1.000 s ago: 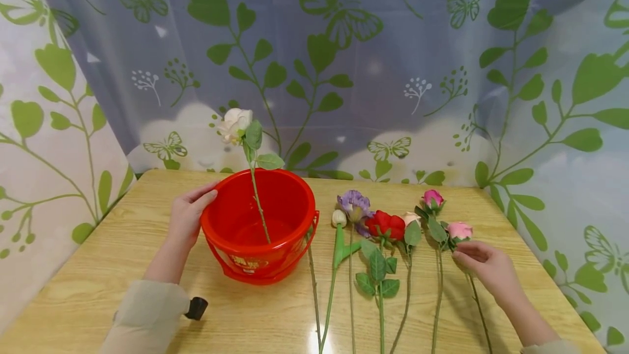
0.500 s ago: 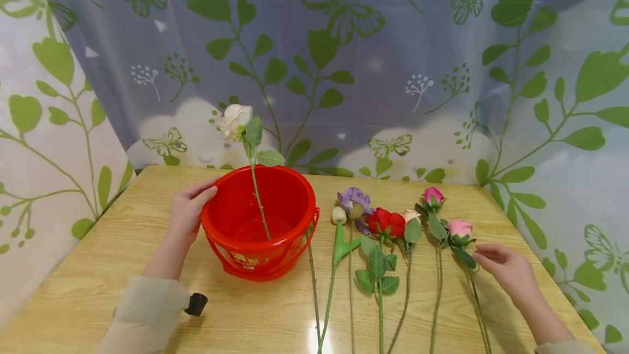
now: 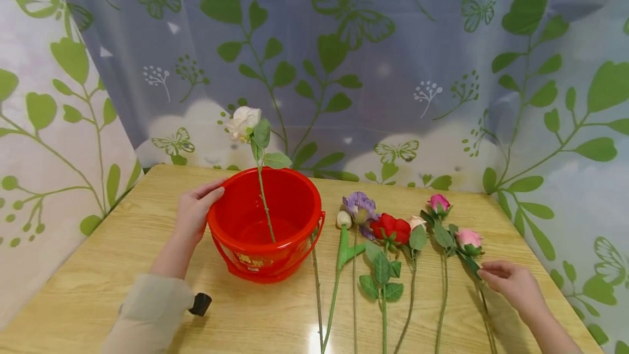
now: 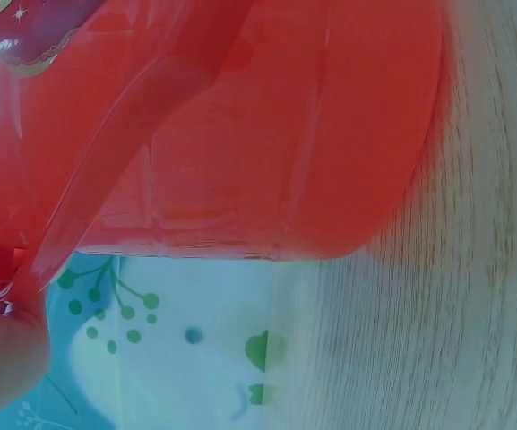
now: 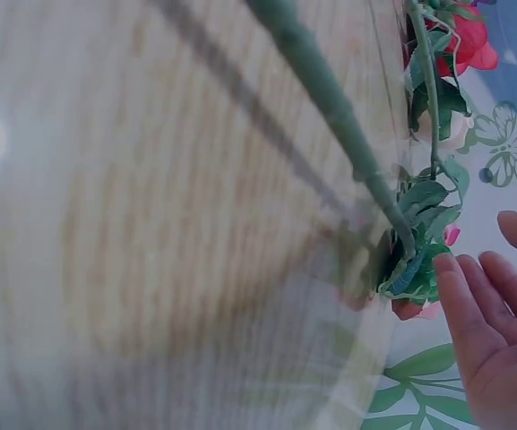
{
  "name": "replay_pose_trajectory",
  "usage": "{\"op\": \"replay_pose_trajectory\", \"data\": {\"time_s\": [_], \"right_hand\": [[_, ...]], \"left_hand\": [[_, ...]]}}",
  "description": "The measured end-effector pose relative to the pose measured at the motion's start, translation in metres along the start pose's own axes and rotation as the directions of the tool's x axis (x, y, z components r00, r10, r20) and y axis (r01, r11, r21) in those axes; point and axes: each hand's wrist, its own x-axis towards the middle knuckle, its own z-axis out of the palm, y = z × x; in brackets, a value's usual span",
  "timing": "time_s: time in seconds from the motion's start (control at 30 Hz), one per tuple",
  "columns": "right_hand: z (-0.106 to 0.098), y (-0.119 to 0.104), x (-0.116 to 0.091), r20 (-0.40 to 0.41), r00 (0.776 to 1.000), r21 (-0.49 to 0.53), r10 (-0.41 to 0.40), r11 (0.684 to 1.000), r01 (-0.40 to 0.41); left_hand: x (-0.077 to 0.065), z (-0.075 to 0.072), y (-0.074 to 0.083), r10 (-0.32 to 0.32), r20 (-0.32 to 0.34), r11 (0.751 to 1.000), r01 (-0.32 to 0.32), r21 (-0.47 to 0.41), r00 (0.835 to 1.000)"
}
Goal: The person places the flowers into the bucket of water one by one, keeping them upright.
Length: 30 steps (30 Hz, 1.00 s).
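Observation:
In the head view my left hand [image 3: 194, 212] holds the rim of a red plastic bucket [image 3: 265, 264] at its left side, thumb towards the inside. A white artificial rose [image 3: 244, 123] stands tilted in the bucket, its head above the far rim. My right hand [image 3: 513, 285] is beside the upper stem of a pink rose [image 3: 469, 238], fingertips right at its lower leaf. In the right wrist view the fingers [image 5: 478, 313] are nearly straight with the thumb apart, and the rose's green stem [image 5: 330, 98] runs past them.
Left of the pink rose, several artificial flowers lie side by side: a magenta rose [image 3: 439, 204], a red flower [image 3: 390, 228], a purple flower [image 3: 360, 206] and a white bud [image 3: 343, 219]. A black object [image 3: 200, 304] shows by the left sleeve [image 3: 154, 307]. A printed curtain [image 3: 295, 70] hangs behind the table.
My right hand has drawn away from the pink rose's head, uncovering its leaf, and come lower beside the stem. The left hand keeps its hold on the bucket. The head view has shifted slightly.

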Motion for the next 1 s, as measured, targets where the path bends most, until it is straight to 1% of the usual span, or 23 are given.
{"op": "replay_pose_trajectory", "data": {"time_s": [0.33,0.47,0.53,0.8,1.0], "right_hand": [[0.0,0.004,-0.001,0.053,0.998,-0.069,0.03,0.997,-0.026],[0.0,0.005,-0.001,0.044,0.999,-0.112,0.025,0.994,-0.02],[0.0,0.006,-0.002,0.037,0.999,-0.118,0.026,0.993,-0.021],[0.001,0.009,-0.001,0.082,0.993,-0.021,0.089,0.996,-0.088],[0.003,0.01,0.002,0.101,0.988,0.016,0.113,0.993,-0.115]], "left_hand": [[0.0,0.001,-0.001,0.012,-0.007,1.0,-0.012,-0.016,1.0],[0.001,0.0,-0.001,0.005,-0.005,1.0,-0.005,-0.012,1.0],[0.001,0.0,-0.001,0.003,-0.002,1.0,-0.003,-0.004,1.0],[0.0,-0.001,-0.003,0.005,-0.006,0.999,-0.005,-0.035,1.0],[0.001,-0.001,-0.002,-0.006,-0.008,1.0,0.006,-0.017,1.0]]}}
